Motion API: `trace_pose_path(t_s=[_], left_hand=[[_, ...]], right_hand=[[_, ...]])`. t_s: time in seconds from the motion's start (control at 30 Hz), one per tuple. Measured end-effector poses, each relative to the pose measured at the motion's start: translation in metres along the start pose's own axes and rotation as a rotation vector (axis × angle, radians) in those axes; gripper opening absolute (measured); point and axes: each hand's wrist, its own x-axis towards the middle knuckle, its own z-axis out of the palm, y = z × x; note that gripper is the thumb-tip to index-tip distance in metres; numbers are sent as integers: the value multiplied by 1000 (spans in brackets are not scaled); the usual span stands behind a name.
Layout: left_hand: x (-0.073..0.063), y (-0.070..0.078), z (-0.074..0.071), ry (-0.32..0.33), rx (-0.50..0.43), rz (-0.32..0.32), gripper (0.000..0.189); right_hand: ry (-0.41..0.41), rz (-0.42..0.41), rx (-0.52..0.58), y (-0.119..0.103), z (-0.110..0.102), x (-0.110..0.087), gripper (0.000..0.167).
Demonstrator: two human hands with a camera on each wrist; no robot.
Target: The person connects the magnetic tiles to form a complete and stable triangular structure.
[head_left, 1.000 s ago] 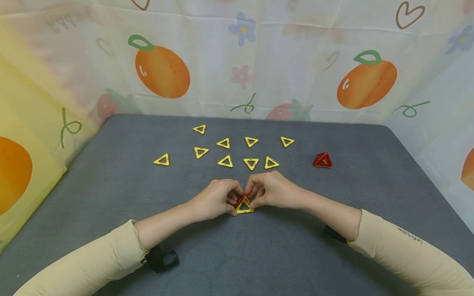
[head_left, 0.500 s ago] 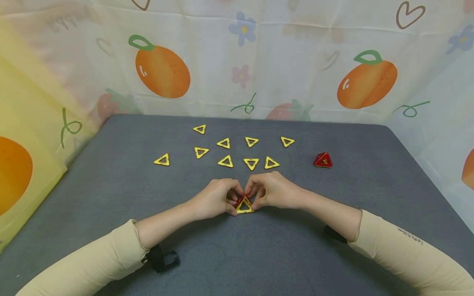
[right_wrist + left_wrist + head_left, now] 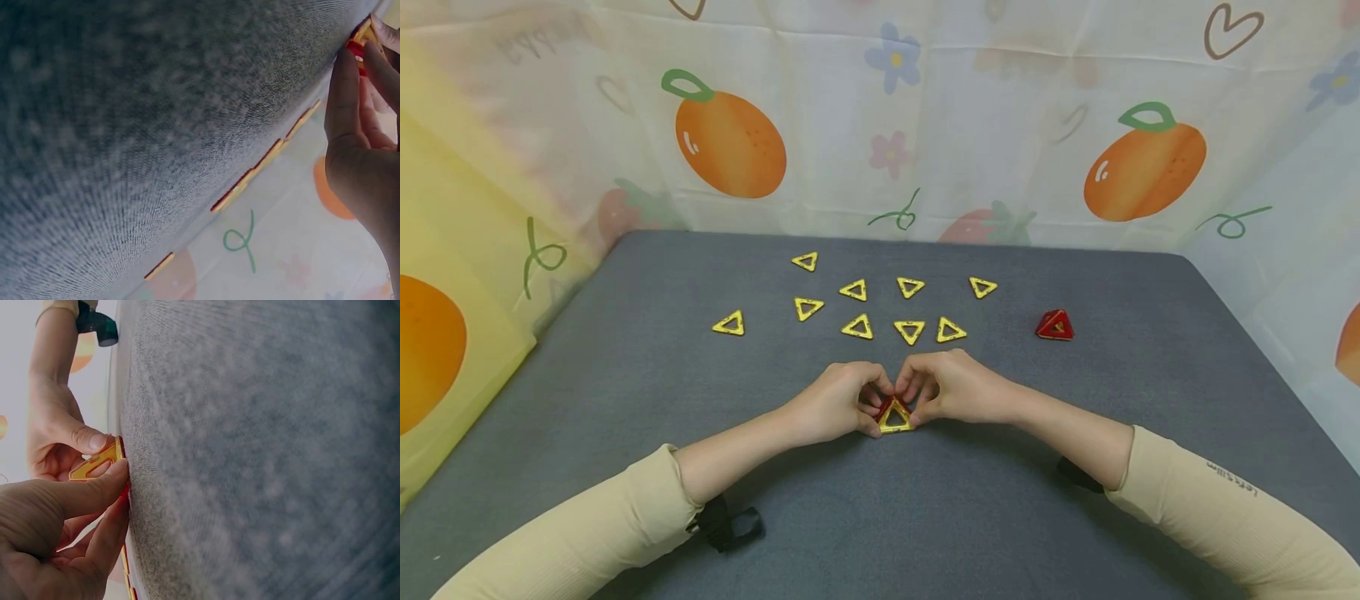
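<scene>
A small pyramid of triangular magnetic tiles [image 3: 895, 429] stands on the table between both hands, its yellow face toward me and red sides behind. My left hand [image 3: 831, 408] pinches its left side, thumb at the lower front corner and fingers behind. On the other side my right hand [image 3: 958, 387] holds it with thumb and curled fingers, fingertips near the peak. In the left wrist view the left thumb and fingers squeeze a corner of the yellow tile [image 3: 119, 449]. The right wrist view shows the right fingertips at the red side [image 3: 355, 47]. The fingers hide much of the back.
Several yellow triangular tiles lie flat beyond the hands, from a far-left tile [image 3: 741, 323] to one just beyond the right hand [image 3: 952, 338]. A finished-looking red pyramid [image 3: 1045, 323] stands at the right. A fruit-printed curtain [image 3: 827, 167] hangs behind the grey table [image 3: 887, 533].
The right thumb has shifted slightly right along the pyramid's edge, uncovering more of the yellow face. The left hand, the loose tiles and the red pyramid have stayed in place.
</scene>
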Motion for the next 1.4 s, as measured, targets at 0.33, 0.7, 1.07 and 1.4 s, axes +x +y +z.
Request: trace_pose_path(t_s=[0.33,0.7,1.07,1.4], left_hand=[[0,0,1,3,8,9,40],[-1,1,1,-2,4,-3,40],[0,1,0,-12,33,-13,40],[-2,1,-1,-14,22,-1,40]], right_hand=[[-10,-1,9,0,-1,-1,30],[-40,28,28,-1,-6,0,32],[110,135,-23,3,-44,3,33],[393,291,-20,23,-93,13,29]])
